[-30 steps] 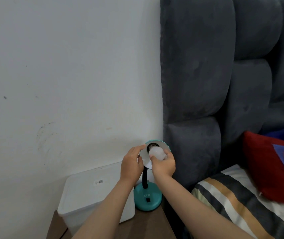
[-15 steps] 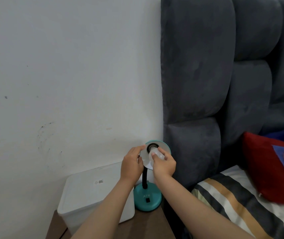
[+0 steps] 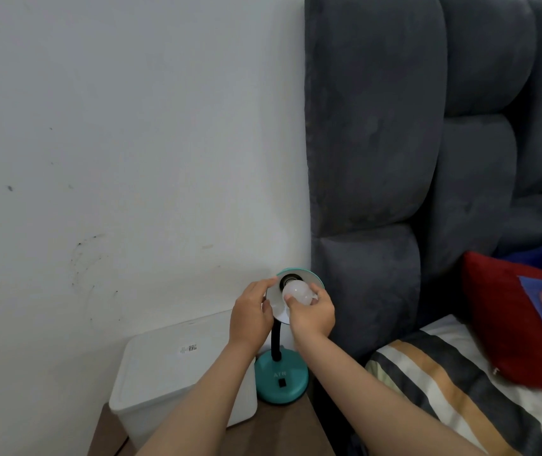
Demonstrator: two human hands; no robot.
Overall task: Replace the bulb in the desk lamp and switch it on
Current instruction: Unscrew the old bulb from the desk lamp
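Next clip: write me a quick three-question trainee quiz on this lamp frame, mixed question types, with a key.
1. True or false: the right hand grips the white bulb at the socket.
2. What does the left hand hold? A) the teal lamp shade rim B) the lamp base C) the white box
3. Fill in: the lamp base stands on the wooden table beside a white ____.

Key: 1 true; 2 A; 3 box.
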